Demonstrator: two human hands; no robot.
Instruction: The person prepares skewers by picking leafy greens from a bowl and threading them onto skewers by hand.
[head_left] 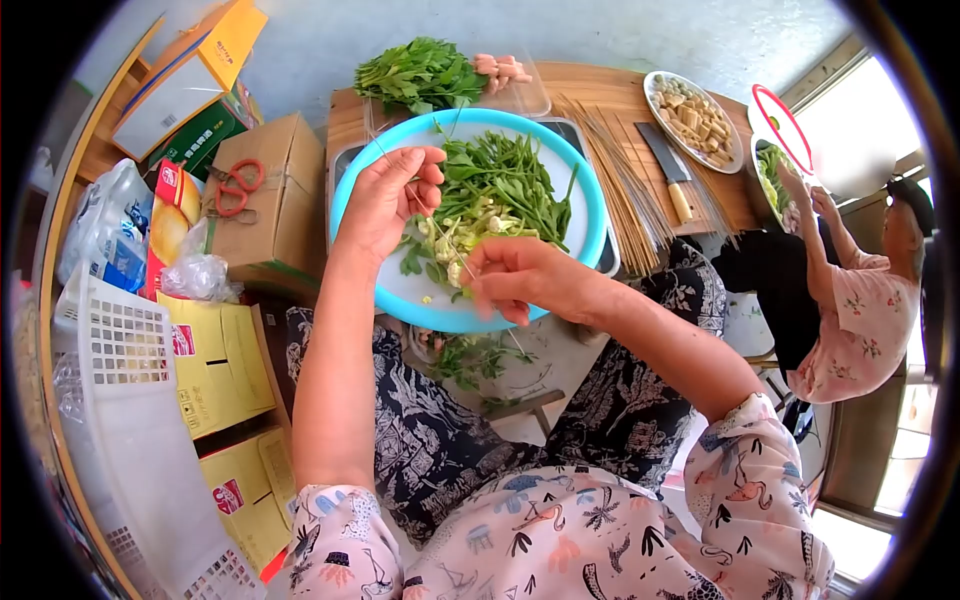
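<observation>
A round tray with a blue rim (595,200) holds cut green stems and leaves (510,170), with paler yellow-green pieces (470,225) toward its near side. Above the tray's left part, my left hand (395,195) is closed in a pinch on a thin skewer (372,135) that slants up past the fingers. My right hand (515,280) is over the near edge of the tray, fingers curled together beside the pale pieces. The fingers of that hand are slightly blurred, and what they hold is too small to name.
Behind the tray lie leafy greens (420,75) and pink pieces (502,70). To the right are skewers (620,180), a knife (665,165) and a plate of chunks (695,120). Another person (850,300) sits at far right. Boxes (265,190) and a white basket (130,400) stand left.
</observation>
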